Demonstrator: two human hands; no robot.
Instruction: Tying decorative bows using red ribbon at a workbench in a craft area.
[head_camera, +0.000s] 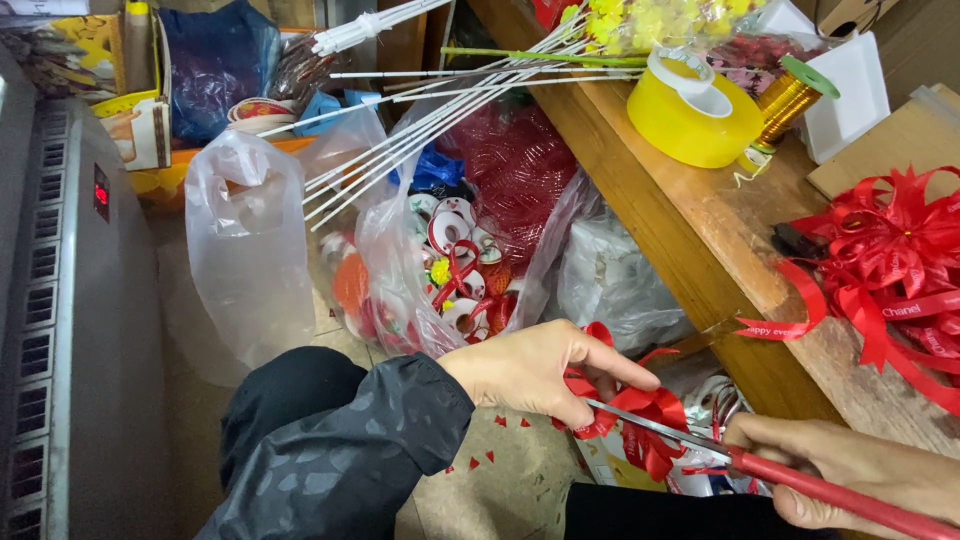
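My left hand (535, 368) pinches a folded red ribbon bow (640, 412) low in the head view, just below the wooden table edge. In my right hand (850, 470), at the bottom right, are red-handled scissors (800, 480); their metal blades (655, 424) reach left into the ribbon. Small red ribbon snippets (480, 462) lie on the floor under my hands. A dark sleeve covers my left forearm.
A pile of finished red ribbon bows (890, 260) lies on the wooden table (690, 230), with a yellow tape roll (690, 115) and a gold wire spool (790, 95) behind. Clear plastic bags (250, 240) of ribbon rolls, white sticks (440, 120) and a grey heater (70, 300) crowd the floor.
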